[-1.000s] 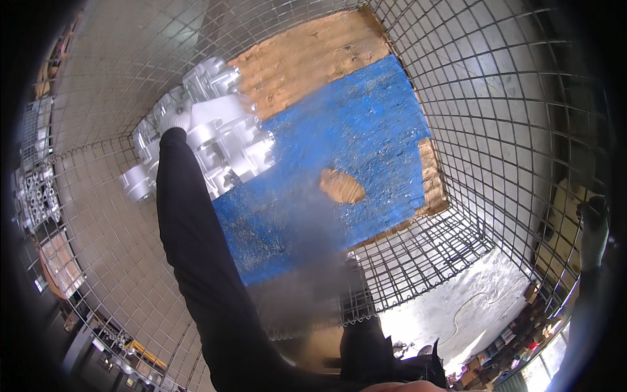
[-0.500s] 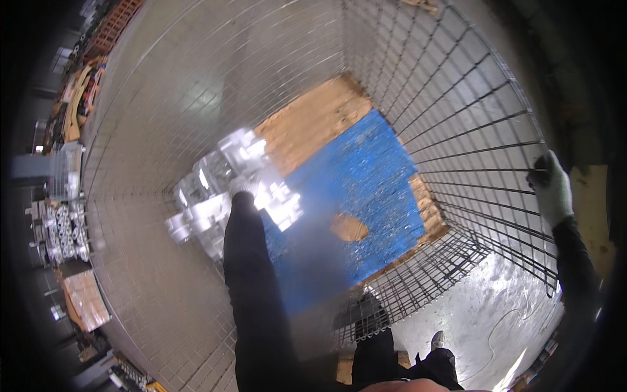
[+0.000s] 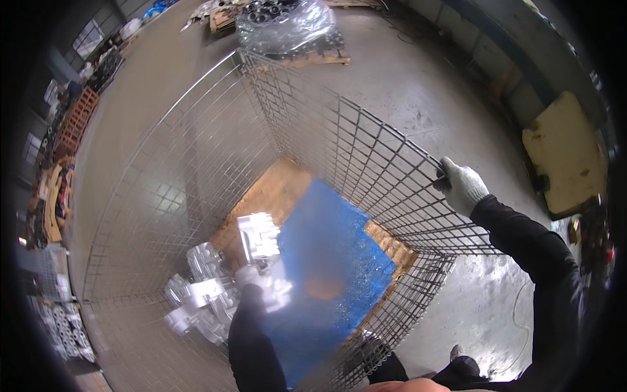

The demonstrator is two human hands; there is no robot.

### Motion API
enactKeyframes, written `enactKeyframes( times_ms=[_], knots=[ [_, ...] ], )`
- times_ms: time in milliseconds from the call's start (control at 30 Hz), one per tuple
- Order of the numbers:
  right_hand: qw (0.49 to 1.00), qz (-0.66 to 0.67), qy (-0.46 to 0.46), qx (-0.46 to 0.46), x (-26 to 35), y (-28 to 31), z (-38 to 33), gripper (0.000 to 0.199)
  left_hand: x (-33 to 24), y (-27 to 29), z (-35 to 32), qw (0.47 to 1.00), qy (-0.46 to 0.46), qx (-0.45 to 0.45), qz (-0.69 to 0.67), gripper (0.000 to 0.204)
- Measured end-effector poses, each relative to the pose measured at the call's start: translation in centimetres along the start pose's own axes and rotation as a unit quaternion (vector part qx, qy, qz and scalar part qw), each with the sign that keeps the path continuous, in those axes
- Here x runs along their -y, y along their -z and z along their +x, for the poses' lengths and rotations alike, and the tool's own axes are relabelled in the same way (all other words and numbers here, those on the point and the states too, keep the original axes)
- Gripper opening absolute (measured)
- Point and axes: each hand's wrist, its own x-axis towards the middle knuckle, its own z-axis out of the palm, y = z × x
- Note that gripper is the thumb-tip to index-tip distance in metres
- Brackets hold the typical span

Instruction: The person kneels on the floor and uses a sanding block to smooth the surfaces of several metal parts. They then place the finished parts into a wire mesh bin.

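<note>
My left hand [image 3: 249, 277], in a pale glove, reaches down into a wire mesh cage [image 3: 385, 157] to a heap of shiny silver metal castings [image 3: 212, 287]. It lies against the heap, just below a blocky upright casting [image 3: 258, 235]. Its fingers are smeared by motion and partly hidden, so whether they grip a casting does not show. My right hand [image 3: 462, 187], also gloved, is closed around the top rim of the cage's right side. A blue sheet [image 3: 326, 242] with a hole covers much of the cage's wooden base [image 3: 271, 186].
Beyond the cage stands a pallet [image 3: 320, 60] of metal parts under clear wrap. Orange racks [image 3: 77, 121] and stacked metal parts [image 3: 62, 326] line the left. A yellowish board [image 3: 565, 153] leans at the right. A thin cable [image 3: 519, 313] lies on the floor.
The view has tipped up, so the cage's far corner and the wrapped pallet now show. My left hand stays at the castings. My right hand still holds the rim, nearer the middle of the view.
</note>
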Motion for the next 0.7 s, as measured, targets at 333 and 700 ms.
enactKeyframes(
  times_ms=[333, 700],
  knots=[
    [1.0, 0.008, 0.026, -0.004, -0.8, 0.0, -0.1, 0.016, -7.6, 2.9, -10.8, 0.97, -0.085, 0.09, -0.209, 0.05],
    [0.999, 0.023, 0.03, -0.017, -1.7, -0.5, -0.1, 0.018, -10.5, 7.3, -28.9, 0.81, 0.147, 0.143, -0.55, 0.035]
  ],
)
